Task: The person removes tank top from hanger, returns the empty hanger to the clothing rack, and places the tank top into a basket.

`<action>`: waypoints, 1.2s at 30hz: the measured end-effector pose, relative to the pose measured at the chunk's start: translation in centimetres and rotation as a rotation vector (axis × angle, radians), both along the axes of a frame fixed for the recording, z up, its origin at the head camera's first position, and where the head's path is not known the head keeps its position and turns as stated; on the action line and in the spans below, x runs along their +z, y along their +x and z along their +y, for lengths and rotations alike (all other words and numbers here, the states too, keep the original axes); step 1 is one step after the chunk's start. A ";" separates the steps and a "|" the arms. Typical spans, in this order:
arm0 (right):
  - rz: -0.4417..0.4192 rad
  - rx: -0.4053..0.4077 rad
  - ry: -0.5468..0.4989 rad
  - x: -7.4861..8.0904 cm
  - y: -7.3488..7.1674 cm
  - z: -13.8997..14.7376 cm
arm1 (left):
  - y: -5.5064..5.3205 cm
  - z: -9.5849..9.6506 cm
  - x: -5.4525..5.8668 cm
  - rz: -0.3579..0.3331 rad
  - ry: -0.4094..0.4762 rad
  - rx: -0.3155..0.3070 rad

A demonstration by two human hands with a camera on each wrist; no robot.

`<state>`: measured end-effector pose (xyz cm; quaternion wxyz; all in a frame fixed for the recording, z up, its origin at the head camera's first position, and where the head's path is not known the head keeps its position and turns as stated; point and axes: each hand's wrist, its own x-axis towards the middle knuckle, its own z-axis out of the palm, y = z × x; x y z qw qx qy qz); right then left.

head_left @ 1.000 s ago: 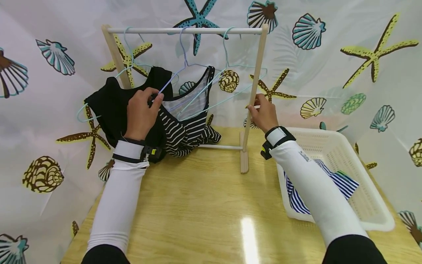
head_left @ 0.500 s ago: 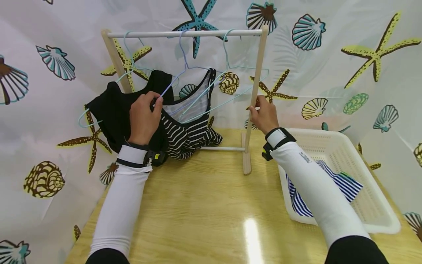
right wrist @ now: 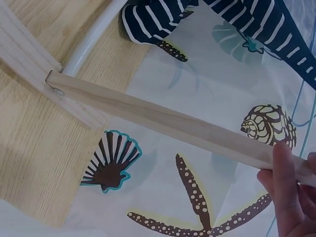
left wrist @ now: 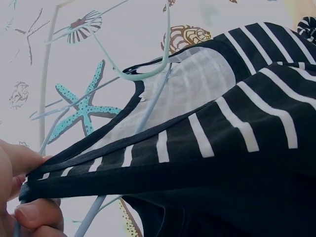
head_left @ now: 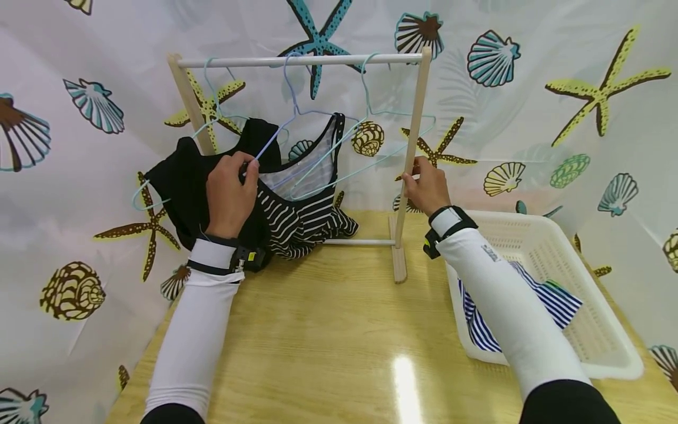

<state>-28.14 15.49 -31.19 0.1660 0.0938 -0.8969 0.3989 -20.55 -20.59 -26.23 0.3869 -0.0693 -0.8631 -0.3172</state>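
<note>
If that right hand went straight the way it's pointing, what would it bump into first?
The right hand would first meet the pale wooden upright post it grips; past that, probably the rightmost thin turquoise hanger, though depth is unclear.

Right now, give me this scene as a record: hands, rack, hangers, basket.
Rack: on the table
Left hanger: aqua, bearing a black garment
Middle hanger: purple, with the striped top
Right hanger: aqua, bare
Left hand: pinches the striped top at one shoulder
Right hand: holds the rack's right post
Basket: right of the rack, blue-striped cloth inside
</note>
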 end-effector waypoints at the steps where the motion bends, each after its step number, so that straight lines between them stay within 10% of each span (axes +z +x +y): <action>1: -0.006 -0.002 0.002 0.0 0.0 0.1 | 0.0 0.1 0.0 0.004 0.002 0.000; 21: -0.057 0.017 0.011 0.3 0.3 0.2 | 0.7 1.0 2.0 0.081 0.052 0.054; 36: -0.066 0.024 0.025 0.7 0.4 0.1 | 3.7 -0.1 3.0 0.125 0.057 0.040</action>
